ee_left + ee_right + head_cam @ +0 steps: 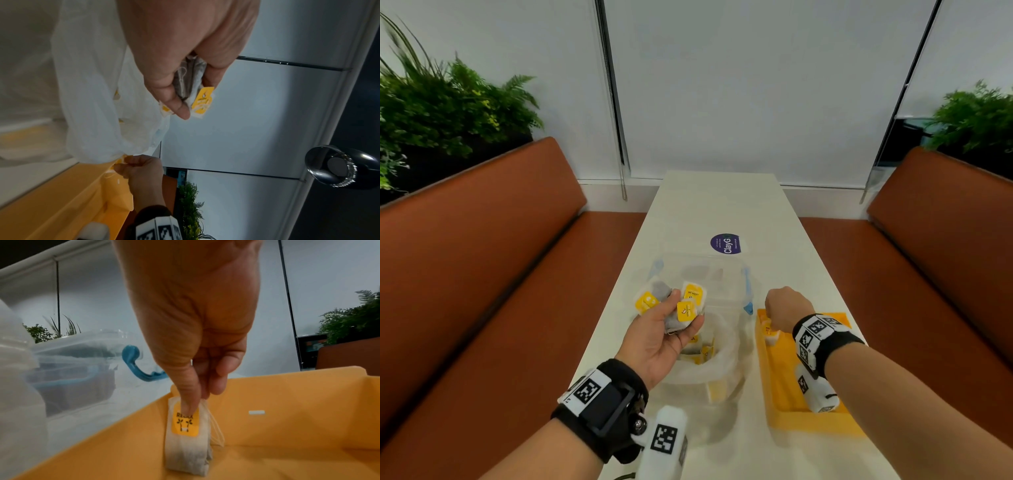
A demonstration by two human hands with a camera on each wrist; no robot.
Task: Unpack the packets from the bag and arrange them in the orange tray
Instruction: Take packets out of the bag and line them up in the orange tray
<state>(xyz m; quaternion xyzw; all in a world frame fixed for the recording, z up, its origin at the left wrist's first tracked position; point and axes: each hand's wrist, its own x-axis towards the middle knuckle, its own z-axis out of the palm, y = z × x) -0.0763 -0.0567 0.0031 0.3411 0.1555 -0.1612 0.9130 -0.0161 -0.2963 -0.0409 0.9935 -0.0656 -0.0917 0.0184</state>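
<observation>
Right hand (191,331) pinching "RELAX" packet (186,431)

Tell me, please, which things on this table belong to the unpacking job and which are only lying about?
Part of the job:
- white bag, packets still inside
- bunch of packets held in the left hand
- single packet pinched by the right hand, standing in the orange tray

Lying about:
- clear plastic box with blue latches
- purple round sticker
- plants
</observation>
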